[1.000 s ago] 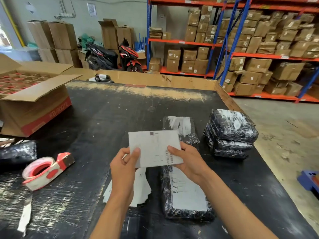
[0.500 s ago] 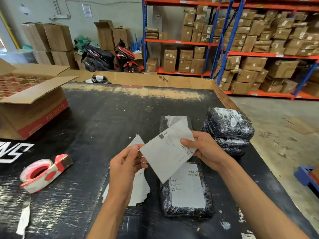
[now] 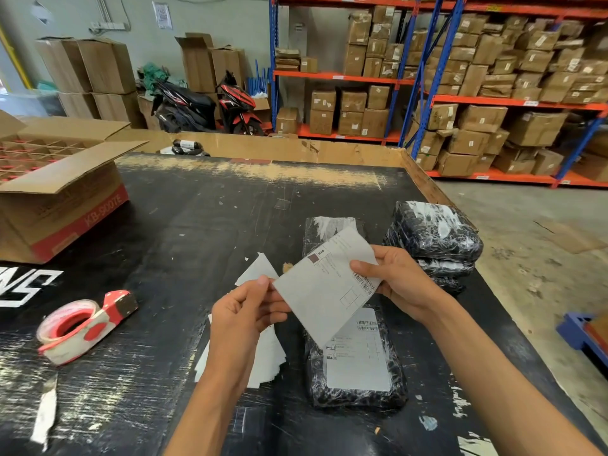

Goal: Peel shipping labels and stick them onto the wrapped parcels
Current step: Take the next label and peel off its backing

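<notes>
Shipping label [image 3: 329, 284] held tilted above black tabletop [image 3: 197, 225], left hand [image 3: 243, 314] grip pinching its near-left corner, right hand [image 3: 398, 278] grip pinching barcode edge, labelled wrapped parcel [image 3: 355, 366] just below, parcel stack [image 3: 434, 238] far right.

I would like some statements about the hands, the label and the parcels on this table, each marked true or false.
1. Both hands, left hand and right hand, hold the shipping label. True.
2. The nearest parcel has no label. False: a white label is on its top.
3. The tape dispenser lies left of the hands. True.
4. The stacked parcels are inside the open carton. False: they sit on the table, at the right.
</notes>
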